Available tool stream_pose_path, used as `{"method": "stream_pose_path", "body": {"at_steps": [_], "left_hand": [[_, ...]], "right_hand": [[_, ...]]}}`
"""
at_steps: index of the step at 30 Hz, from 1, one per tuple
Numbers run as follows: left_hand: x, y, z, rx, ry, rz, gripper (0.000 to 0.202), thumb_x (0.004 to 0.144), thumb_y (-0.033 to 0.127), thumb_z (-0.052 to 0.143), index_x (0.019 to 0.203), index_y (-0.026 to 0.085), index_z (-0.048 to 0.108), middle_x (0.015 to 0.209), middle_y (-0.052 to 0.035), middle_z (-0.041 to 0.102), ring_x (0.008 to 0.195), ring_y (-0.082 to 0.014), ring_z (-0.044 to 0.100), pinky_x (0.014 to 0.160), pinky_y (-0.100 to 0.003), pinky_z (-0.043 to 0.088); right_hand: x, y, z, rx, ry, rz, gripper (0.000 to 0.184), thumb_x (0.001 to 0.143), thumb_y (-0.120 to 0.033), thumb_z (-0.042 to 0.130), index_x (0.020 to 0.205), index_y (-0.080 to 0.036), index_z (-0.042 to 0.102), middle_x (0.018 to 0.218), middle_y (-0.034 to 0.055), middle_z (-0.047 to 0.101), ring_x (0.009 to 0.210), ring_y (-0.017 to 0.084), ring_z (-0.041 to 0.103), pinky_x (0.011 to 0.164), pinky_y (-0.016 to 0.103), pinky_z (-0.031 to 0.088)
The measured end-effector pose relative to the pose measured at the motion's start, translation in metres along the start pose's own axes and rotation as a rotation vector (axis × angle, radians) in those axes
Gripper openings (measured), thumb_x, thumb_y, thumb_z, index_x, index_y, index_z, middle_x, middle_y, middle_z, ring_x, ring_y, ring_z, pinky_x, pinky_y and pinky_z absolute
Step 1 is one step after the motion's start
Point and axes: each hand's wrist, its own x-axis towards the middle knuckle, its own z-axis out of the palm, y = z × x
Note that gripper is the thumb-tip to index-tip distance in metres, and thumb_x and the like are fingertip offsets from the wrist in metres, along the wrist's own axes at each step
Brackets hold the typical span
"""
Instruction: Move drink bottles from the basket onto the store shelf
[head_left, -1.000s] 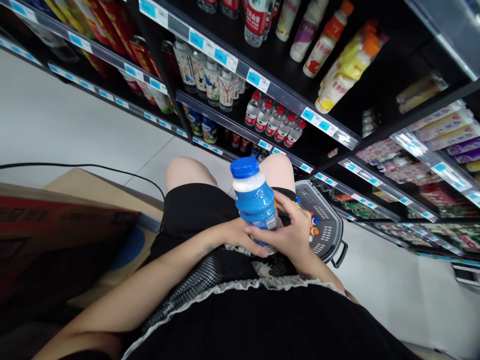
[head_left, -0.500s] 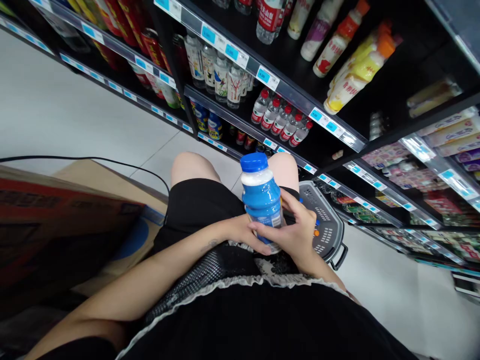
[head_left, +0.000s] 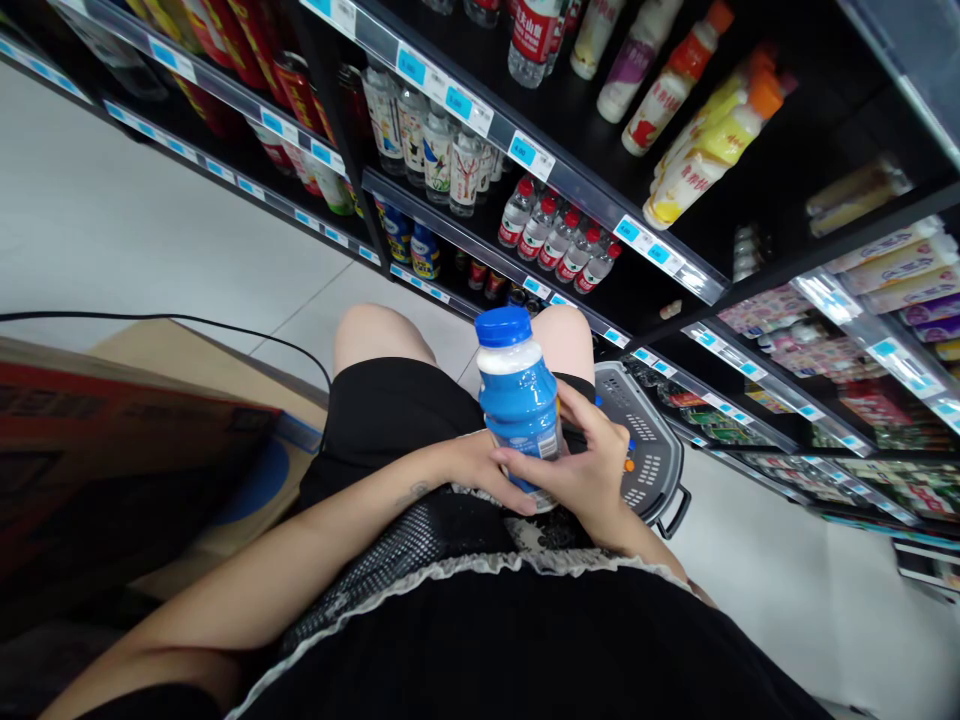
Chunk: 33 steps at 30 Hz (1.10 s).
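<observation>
Between my two hands is a blue plastic drink bottle [head_left: 517, 390] with a blue cap and a white neck, held nearly upright over my lap. My right hand [head_left: 596, 465] wraps the bottle's right side, its thumb lying across the lower front near a barcode. On the lower left my left hand [head_left: 484, 470] supports the bottle, its thumb touching the front near the base. The fingers behind the bottle are hidden.
Shelves ahead hold small red-capped water bottles [head_left: 562, 240], clear bottles with picture labels [head_left: 437, 155] and yellow drink bottles [head_left: 686, 185]. A grey shopping basket [head_left: 637, 430] stands at my right. Cardboard boxes [head_left: 300, 470] and a black cable [head_left: 225, 325] lie at my left.
The view has shifted slightly, so everything sits a little further left. Both hands keep the same hold on the bottle.
</observation>
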Motion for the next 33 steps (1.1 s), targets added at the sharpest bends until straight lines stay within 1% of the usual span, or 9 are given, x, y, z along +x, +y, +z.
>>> {"method": "stream_pose_path", "body": {"at_steps": [5, 13, 18, 23, 26, 33], "left_hand": [[-0.0025, -0.0039, -0.0007, 0.008, 0.003, -0.017, 0.064, 0.07, 0.038, 0.091, 0.128, 0.018, 0.071, 0.141, -0.0136, 0.069, 0.133, -0.0308, 0.063, 0.121, -0.048, 0.044], [-0.0022, -0.0045, -0.0003, 0.019, -0.017, -0.026, 0.071, 0.072, 0.04, 0.09, 0.135, 0.019, 0.067, 0.146, -0.0147, 0.065, 0.137, -0.0315, 0.06, 0.123, -0.05, 0.042], [-0.0021, -0.0025, 0.0007, 0.016, -0.043, -0.026, 0.068, 0.075, 0.04, 0.088, 0.136, 0.019, 0.066, 0.146, -0.0134, 0.065, 0.134, -0.0294, 0.062, 0.122, -0.047, 0.044], [-0.0015, -0.0027, 0.0002, 0.015, -0.07, -0.078, 0.067, 0.075, 0.038, 0.088, 0.136, 0.02, 0.066, 0.144, -0.0109, 0.067, 0.132, -0.0289, 0.063, 0.12, -0.044, 0.046], [-0.0015, -0.0036, -0.0001, 0.015, -0.073, -0.093, 0.067, 0.074, 0.038, 0.088, 0.135, 0.02, 0.066, 0.144, -0.0107, 0.067, 0.132, -0.0289, 0.063, 0.12, -0.044, 0.046], [-0.0008, -0.0014, 0.0011, -0.004, -0.06, -0.074, 0.067, 0.073, 0.039, 0.089, 0.133, 0.022, 0.067, 0.141, -0.0098, 0.068, 0.131, -0.0281, 0.063, 0.12, -0.045, 0.045]], "right_hand": [[-0.0002, -0.0017, -0.0005, -0.006, 0.026, -0.019, 0.068, 0.066, -0.049, 0.092, 0.124, -0.018, 0.074, 0.097, 0.0072, 0.082, 0.079, 0.025, 0.078, 0.072, 0.037, 0.068], [-0.0023, -0.0003, -0.0011, -0.046, 0.03, -0.037, 0.071, 0.067, -0.052, 0.091, 0.126, -0.019, 0.073, 0.1, 0.0071, 0.082, 0.083, 0.026, 0.079, 0.075, 0.038, 0.069], [-0.0045, 0.0018, -0.0006, -0.038, 0.02, -0.024, 0.075, 0.064, -0.053, 0.093, 0.128, -0.019, 0.072, 0.101, 0.0077, 0.082, 0.085, 0.027, 0.079, 0.078, 0.041, 0.069], [-0.0056, 0.0015, -0.0011, -0.053, 0.017, -0.047, 0.079, 0.063, -0.059, 0.092, 0.128, -0.019, 0.072, 0.102, 0.0088, 0.082, 0.084, 0.027, 0.079, 0.078, 0.041, 0.069], [-0.0059, 0.0011, -0.0014, -0.067, 0.01, -0.051, 0.08, 0.064, -0.061, 0.091, 0.129, -0.019, 0.071, 0.103, 0.0091, 0.081, 0.085, 0.027, 0.078, 0.078, 0.041, 0.069], [-0.0068, 0.0019, -0.001, -0.047, 0.018, -0.033, 0.08, 0.062, -0.061, 0.093, 0.129, -0.02, 0.072, 0.099, 0.0084, 0.081, 0.084, 0.028, 0.078, 0.078, 0.043, 0.068]]}}
